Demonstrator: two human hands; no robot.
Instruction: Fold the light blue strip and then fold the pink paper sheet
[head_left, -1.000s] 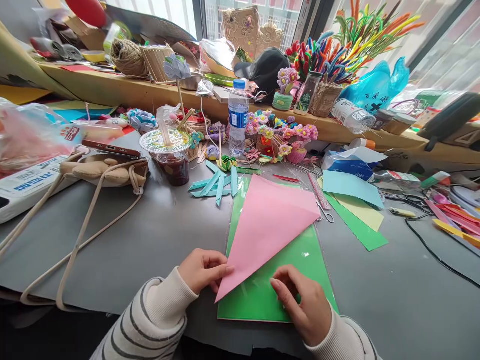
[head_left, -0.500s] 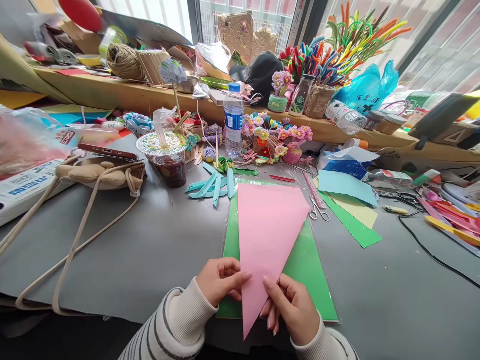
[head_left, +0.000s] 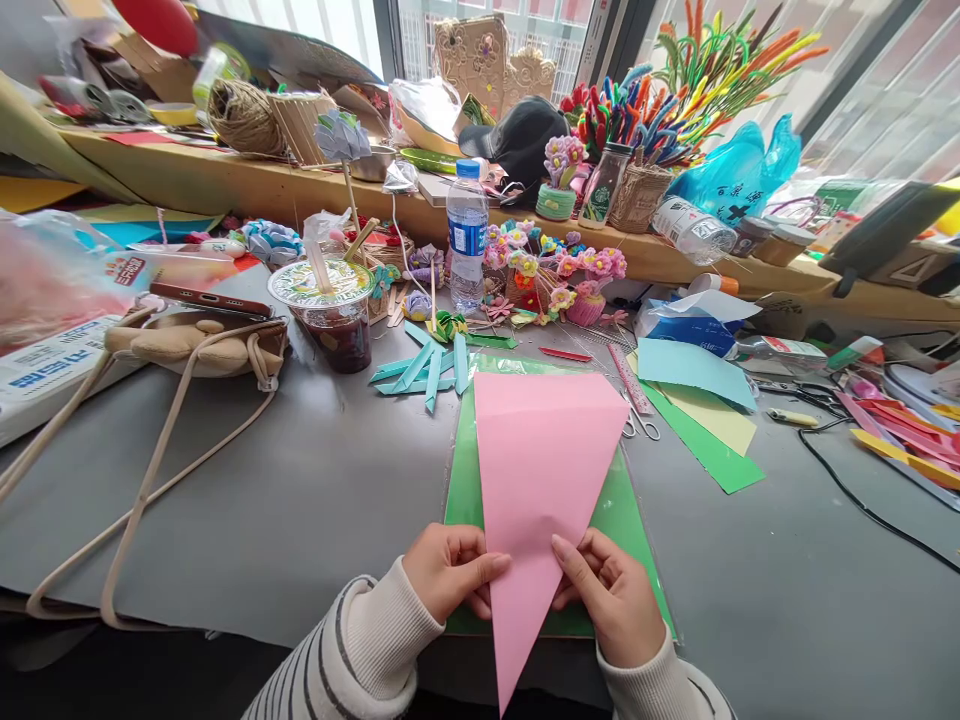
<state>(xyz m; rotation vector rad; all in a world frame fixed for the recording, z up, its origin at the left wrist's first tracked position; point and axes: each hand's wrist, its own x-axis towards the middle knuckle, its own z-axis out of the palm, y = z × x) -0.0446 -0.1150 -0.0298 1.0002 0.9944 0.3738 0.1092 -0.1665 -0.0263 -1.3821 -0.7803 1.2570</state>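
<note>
A pink paper folded into a triangle (head_left: 540,480) lies over a green sheet in a clear sleeve (head_left: 622,520) on the grey table, its sharp tip pointing toward me past the table edge. My left hand (head_left: 450,570) pinches the triangle's left edge near the tip. My right hand (head_left: 615,595) pinches the right edge at about the same height. Both sleeves are cream with dark stripes.
Small scissors (head_left: 637,425) and a ruler (head_left: 626,378) lie just right of the pink paper, beside blue, yellow and green sheets (head_left: 701,400). Teal paper strips (head_left: 427,365), an iced drink cup (head_left: 330,310), a water bottle (head_left: 466,235) and a beige bag (head_left: 195,345) sit further back.
The pink triangle has turned from pointing lower left to pointing straight at me and slid nearer. My right hand moved from the green sheet onto the triangle's right edge.
</note>
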